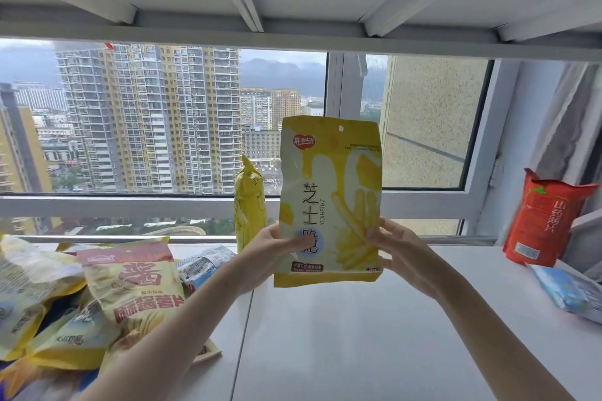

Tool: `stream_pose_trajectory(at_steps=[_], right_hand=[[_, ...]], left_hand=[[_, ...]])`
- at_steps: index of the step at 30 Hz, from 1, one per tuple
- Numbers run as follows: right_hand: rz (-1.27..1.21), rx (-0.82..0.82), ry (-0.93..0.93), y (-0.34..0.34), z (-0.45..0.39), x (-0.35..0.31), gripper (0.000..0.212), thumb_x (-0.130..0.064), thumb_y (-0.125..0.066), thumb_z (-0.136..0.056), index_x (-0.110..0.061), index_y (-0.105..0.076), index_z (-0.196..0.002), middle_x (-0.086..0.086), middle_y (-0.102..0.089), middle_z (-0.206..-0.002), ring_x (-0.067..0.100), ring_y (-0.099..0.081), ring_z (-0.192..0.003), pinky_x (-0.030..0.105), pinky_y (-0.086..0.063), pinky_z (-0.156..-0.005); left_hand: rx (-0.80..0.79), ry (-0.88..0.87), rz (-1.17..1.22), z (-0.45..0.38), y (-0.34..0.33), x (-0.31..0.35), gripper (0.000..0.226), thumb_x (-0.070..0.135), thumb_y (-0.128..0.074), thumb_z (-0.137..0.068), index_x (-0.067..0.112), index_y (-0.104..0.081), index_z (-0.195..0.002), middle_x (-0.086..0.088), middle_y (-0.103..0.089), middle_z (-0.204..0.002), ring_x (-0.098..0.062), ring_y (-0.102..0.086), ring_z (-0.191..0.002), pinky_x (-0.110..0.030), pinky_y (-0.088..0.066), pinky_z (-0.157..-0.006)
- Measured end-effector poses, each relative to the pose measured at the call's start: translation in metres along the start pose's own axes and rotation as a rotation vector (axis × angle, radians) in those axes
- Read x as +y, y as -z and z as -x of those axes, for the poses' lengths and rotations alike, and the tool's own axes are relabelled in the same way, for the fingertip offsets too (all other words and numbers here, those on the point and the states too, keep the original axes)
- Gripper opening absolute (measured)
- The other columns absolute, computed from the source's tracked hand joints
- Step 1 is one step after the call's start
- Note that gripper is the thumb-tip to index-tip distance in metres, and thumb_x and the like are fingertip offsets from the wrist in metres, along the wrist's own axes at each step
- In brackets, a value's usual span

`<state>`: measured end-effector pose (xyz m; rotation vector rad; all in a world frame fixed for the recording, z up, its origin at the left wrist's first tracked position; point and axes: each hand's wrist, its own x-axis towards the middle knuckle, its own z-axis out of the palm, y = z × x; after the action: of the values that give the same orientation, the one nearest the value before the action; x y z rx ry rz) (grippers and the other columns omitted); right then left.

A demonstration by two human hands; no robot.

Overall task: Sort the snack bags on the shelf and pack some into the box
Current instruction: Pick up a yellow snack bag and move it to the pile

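A heap of snack bags [97, 296] lies left of the fingers on the white shelf [358, 335]. The left hand [277, 251] and right hand [395, 254] pinch the edges of an upright yellow cheese-stick bag [329, 198] printed "ZHISHICUI". A yellow bag [249, 205] stands behind it. An orange bag [544, 221] leans far right.

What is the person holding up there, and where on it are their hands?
A yellow snack bag, upright. The left hand grips its lower left edge, thumb on the front; the right hand holds its lower right edge.
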<state>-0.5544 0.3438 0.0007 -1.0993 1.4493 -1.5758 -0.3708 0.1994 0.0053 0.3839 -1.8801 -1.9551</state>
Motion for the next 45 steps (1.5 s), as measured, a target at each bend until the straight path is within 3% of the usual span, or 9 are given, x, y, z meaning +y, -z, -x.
stream_pose_trajectory(at_steps=[7, 14, 20, 25, 28, 30, 34, 40, 45], right_hand=[[0.024, 0.044, -0.032, -0.004, 0.000, -0.002, 0.074, -0.045, -0.084, -0.052, -0.017, -0.058, -0.116, 0.005, -0.070, -0.112, 0.022, -0.065, -0.106, 0.042, -0.051, -0.092], [0.046, 0.342, -0.058, 0.003, 0.003, 0.000, 0.030, -0.021, -0.062, -0.084, -0.008, -0.057, -0.111, 0.007, -0.068, -0.098, 0.019, -0.066, -0.082, 0.029, -0.053, -0.063], [0.157, 0.626, -0.116, 0.064, 0.017, 0.009, 0.043, -0.028, -0.067, -0.080, -0.009, -0.055, -0.116, 0.010, -0.066, -0.112, 0.027, -0.064, -0.100, 0.042, -0.052, -0.091], [0.289, 0.801, -0.161, 0.133, 0.039, 0.018, 0.045, -0.024, -0.066, -0.082, -0.008, -0.052, -0.121, 0.012, -0.060, -0.117, 0.027, -0.060, -0.102, 0.030, -0.050, -0.072], [0.383, 0.860, -0.227, 0.173, 0.046, 0.027, 0.051, -0.026, -0.066, -0.081, -0.007, -0.048, -0.125, 0.010, -0.057, -0.122, 0.028, -0.057, -0.110, 0.037, -0.046, -0.095], [0.447, 0.876, -0.285, 0.199, 0.047, 0.032, 0.053, -0.025, -0.066, -0.081, -0.006, -0.048, -0.127, 0.013, -0.056, -0.127, 0.030, -0.055, -0.114, 0.039, -0.045, -0.098], [0.656, 0.824, -0.407, 0.234, 0.044, 0.038, 0.034, -0.019, -0.059, -0.087, 0.000, -0.052, -0.114, 0.011, -0.056, -0.103, 0.024, -0.054, -0.095, 0.027, -0.032, -0.057], [0.981, 0.684, -0.598, 0.254, 0.044, 0.054, 0.047, -0.030, -0.051, -0.091, 0.000, -0.041, -0.126, 0.018, -0.053, -0.127, 0.029, -0.054, -0.112, 0.029, -0.040, -0.080], [1.139, 0.705, -0.493, 0.251, 0.044, 0.052, 0.038, -0.029, -0.051, -0.091, -0.005, -0.048, -0.121, 0.014, -0.054, -0.125, 0.029, -0.052, -0.113, 0.032, -0.042, -0.086]], left_hand=[[0.041, 0.037, 0.013, -0.009, 0.006, -0.006, 0.028, 0.011, -0.063, -0.082, 0.013, -0.063, -0.110, -0.008, -0.073, -0.103, -0.024, -0.070, -0.092, -0.042, -0.057, -0.086], [0.431, -0.222, -0.788, -0.023, -0.015, -0.016, 0.072, 0.031, -0.071, -0.078, 0.011, -0.035, -0.137, -0.006, -0.051, -0.127, -0.019, -0.053, -0.112, -0.028, -0.045, -0.092], [0.149, -0.211, -1.077, -0.044, -0.059, -0.024, 0.063, 0.037, -0.061, -0.085, 0.015, -0.034, -0.137, -0.003, -0.042, -0.140, -0.019, -0.044, -0.126, -0.029, -0.037, -0.102], [-0.014, -0.155, -1.081, -0.074, -0.106, -0.038, 0.058, 0.036, -0.059, -0.087, 0.014, -0.036, -0.135, -0.005, -0.042, -0.140, -0.021, -0.044, -0.125, -0.030, -0.038, -0.100], [-0.072, -0.143, -1.066, -0.096, -0.136, -0.047, 0.055, 0.035, -0.058, -0.088, 0.013, -0.038, -0.134, -0.003, -0.041, -0.141, -0.020, -0.044, -0.126, -0.029, -0.038, -0.102], [-0.100, -0.119, -1.067, -0.111, -0.155, -0.054, 0.054, 0.035, -0.057, -0.088, 0.014, -0.039, -0.134, -0.003, -0.041, -0.141, -0.020, -0.044, -0.126, -0.031, -0.039, -0.102], [-0.128, -0.064, -1.072, -0.133, -0.180, -0.067, 0.052, 0.035, -0.055, -0.089, 0.016, -0.038, -0.134, -0.003, -0.041, -0.139, -0.020, -0.043, -0.126, -0.033, -0.039, -0.103], [-0.121, -0.022, -1.080, -0.145, -0.191, -0.080, 0.049, 0.035, -0.054, -0.089, 0.016, -0.040, -0.132, -0.003, -0.043, -0.136, -0.020, -0.044, -0.124, -0.031, -0.038, -0.103], [-0.099, 0.001, -1.087, -0.143, -0.186, -0.083, 0.046, 0.034, -0.054, -0.090, 0.016, -0.042, -0.131, -0.003, -0.043, -0.136, -0.020, -0.044, -0.124, -0.031, -0.038, -0.103]])
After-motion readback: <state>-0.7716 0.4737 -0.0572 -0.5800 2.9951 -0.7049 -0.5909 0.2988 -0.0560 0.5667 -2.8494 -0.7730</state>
